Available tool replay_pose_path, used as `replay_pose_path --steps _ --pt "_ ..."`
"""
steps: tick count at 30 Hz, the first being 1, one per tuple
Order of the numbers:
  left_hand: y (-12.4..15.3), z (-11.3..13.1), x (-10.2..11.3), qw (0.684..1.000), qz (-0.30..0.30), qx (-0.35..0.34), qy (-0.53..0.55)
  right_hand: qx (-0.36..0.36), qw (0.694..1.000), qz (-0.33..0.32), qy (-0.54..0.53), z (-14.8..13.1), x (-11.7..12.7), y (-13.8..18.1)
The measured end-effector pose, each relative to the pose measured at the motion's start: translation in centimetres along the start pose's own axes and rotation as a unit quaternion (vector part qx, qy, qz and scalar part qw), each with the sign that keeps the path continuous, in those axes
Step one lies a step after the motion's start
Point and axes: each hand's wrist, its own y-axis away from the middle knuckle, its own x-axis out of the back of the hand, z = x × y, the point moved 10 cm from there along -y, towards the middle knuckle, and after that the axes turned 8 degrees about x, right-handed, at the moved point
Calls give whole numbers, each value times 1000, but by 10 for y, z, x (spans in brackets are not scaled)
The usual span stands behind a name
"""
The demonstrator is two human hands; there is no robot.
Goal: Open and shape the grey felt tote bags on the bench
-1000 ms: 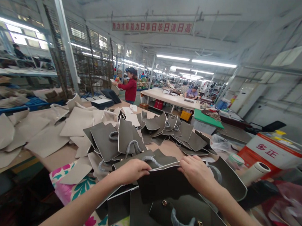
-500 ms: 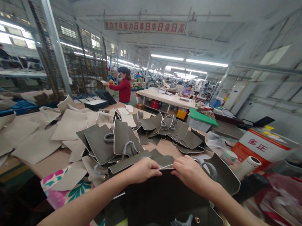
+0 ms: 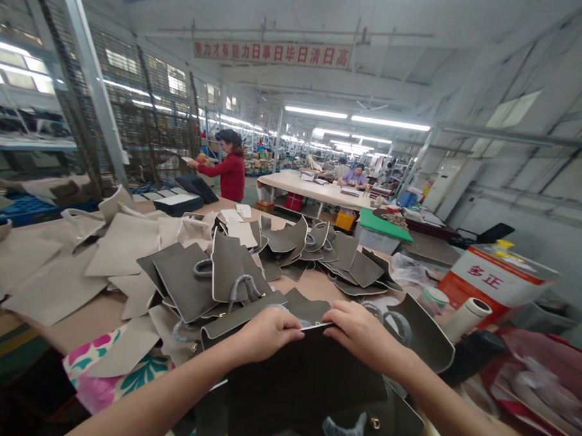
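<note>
In front of me my left hand (image 3: 274, 333) and my right hand (image 3: 358, 327) pinch the upper edge of a dark olive-grey handbag panel (image 3: 308, 379). A short stretch of pale edge shows between my fingertips. Low on the dark material hangs a plastic-wrapped handle (image 3: 344, 432), with a small gold-coloured metal fitting (image 3: 375, 423) beside it. Just beyond my hands lie more dark bag pieces (image 3: 236, 260), some with wrapped loop handles. Another dark panel (image 3: 421, 330) leans to the right of my right forearm.
Beige bag pieces (image 3: 126, 236) cover the table's left side, above a flowered cloth (image 3: 91, 370). At right stand a cream thermos (image 3: 467, 319), a round tub (image 3: 432, 301) and an orange-and-white can (image 3: 495, 281). A person in red (image 3: 232, 170) stands beyond the table; another person (image 3: 354, 176) sits farther back.
Both hands stay on the panel's edge, and the pale gap between them has narrowed as the edges come together. The whole view has shifted slightly.
</note>
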Motion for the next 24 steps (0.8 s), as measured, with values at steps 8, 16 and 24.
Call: replay_pose_path --steps 8,16,24 --pt "9 24 6 981 84 -29 -173 -27 999 -34 -12 0 -10 -5" --pt "6 32 1 964 71 -17 -255 -19 999 28 8 -10 -15 2" --pt "23 46 -31 949 63 -123 -284 9 999 21 38 -45 -22 23"
